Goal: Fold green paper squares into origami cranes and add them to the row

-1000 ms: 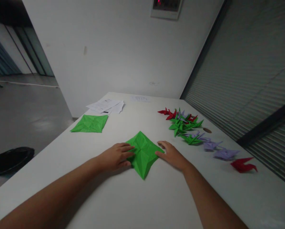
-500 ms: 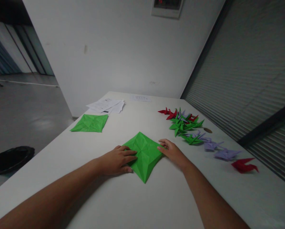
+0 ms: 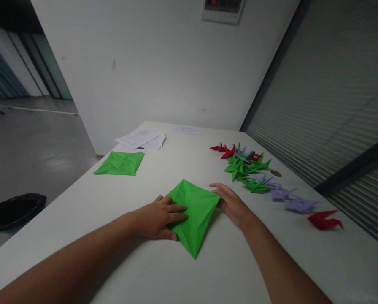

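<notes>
- A creased, diamond-shaped sheet of green paper (image 3: 197, 207) lies left of, and nearer than, a heap of folded red, green and lilac paper birds (image 3: 239, 169).
- The left hand (image 3: 160, 217) rests on it, fingers spread.
- The right hand (image 3: 232, 204) touches its raised right corner; whether it pinches cannot be told.
- A second creased green paper sheet (image 3: 121, 164) lies well left of the heap.

You're getting dim, greyish light from a source you can't make out. The wall (image 3: 157, 63) is palest mid-frame; the upper-left corner sinks to near-black. Soft shadow lies below your left arm (image 3: 78, 264). The floor (image 3: 54, 162), at left, carries dull glare. Upper-right blinds (image 3: 337, 63) look smeared, print on the papers (image 3: 141, 139) illegible. Wide-angle stretch pulls at the lower corners.
</notes>
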`<state>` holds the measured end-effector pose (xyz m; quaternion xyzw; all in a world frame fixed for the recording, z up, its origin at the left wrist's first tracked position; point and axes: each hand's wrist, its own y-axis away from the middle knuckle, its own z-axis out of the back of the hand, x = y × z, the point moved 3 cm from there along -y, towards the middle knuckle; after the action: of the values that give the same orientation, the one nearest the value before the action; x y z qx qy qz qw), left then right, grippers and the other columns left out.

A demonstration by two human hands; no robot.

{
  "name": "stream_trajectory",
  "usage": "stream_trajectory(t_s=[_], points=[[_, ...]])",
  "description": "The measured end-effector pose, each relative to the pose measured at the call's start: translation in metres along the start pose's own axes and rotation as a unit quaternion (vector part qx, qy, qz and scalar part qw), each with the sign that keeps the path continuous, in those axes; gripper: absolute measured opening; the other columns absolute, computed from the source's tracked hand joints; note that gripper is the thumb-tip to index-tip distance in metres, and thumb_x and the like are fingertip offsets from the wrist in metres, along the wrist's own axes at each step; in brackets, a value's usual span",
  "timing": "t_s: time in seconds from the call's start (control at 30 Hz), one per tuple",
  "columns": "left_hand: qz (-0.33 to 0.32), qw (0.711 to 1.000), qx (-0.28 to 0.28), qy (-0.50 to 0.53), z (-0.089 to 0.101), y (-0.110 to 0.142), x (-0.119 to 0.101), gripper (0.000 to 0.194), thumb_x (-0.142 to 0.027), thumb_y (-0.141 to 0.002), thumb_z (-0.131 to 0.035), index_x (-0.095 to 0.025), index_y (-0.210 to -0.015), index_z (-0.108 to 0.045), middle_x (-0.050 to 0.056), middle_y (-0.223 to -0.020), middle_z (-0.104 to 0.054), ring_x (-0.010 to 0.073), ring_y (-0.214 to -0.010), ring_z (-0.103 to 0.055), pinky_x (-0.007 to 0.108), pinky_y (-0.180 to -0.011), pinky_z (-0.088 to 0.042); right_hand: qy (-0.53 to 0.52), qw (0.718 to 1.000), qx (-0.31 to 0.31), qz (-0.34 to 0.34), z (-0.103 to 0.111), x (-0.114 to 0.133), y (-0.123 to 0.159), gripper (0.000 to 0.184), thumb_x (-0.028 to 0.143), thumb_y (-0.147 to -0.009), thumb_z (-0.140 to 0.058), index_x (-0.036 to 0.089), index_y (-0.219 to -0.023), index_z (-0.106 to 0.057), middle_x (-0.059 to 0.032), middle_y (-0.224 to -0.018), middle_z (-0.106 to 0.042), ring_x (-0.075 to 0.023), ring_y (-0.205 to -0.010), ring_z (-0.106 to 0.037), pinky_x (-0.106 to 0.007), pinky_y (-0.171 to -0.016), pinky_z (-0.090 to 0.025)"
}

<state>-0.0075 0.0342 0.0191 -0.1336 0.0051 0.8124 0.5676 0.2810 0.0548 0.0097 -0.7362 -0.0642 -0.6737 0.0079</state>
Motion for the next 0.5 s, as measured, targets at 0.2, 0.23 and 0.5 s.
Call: stream_trajectory(t_s=[0.2, 0.23, 0.5], points=[[-0.004, 1.0, 0.005, -0.009, -0.002, 0.0, 0.0, 0.07, -0.07, -0.094, -0.052, -0.03, -0.152, -0.049, 0.013, -0.157, -0.051, 0.0383, -0.118, -0.053, 0.05, -0.096, -0.041, -0.041, 0.996, 0.071, -0.022, -0.011, -0.001, 0.005, 0.058, 0.074, -0.088, -0.062, 0.024, -0.117, -0.062, -0.0084, -0.098, -0.077, -0.0278, -0.093, -0.074, -0.045, -0.086, -0.057], [-0.005, 1.0, 0.002, -0.006, -0.001, 0.0, 0.0, 0.071, -0.07, -0.094, -0.053, -0.03, -0.153, -0.049, 0.014, -0.156, -0.052, 0.0383, -0.118, -0.053, 0.05, -0.097, -0.042, -0.036, 0.996, 0.083, -0.022, -0.013, -0.002, 0.005, 0.06, 0.076, -0.088, -0.059, 0.024, -0.117, -0.063, -0.0098, -0.102, -0.077, -0.029, -0.096, -0.074, -0.046, -0.086, -0.057], [-0.019, 1.0, -0.002, -0.016, 0.004, 0.003, 0.001, 0.064, -0.066, -0.095, -0.055, -0.028, -0.145, -0.058, 0.018, -0.156, -0.049, 0.0398, -0.125, -0.055, 0.053, -0.103, -0.044, 0.007, 0.98, 0.197, -0.021, -0.032, -0.016, 0.011, 0.072, 0.082, -0.091, -0.044, 0.02, -0.116, -0.072, -0.0146, -0.113, -0.077, -0.0314, -0.11, -0.071, -0.051, -0.099, -0.054]])
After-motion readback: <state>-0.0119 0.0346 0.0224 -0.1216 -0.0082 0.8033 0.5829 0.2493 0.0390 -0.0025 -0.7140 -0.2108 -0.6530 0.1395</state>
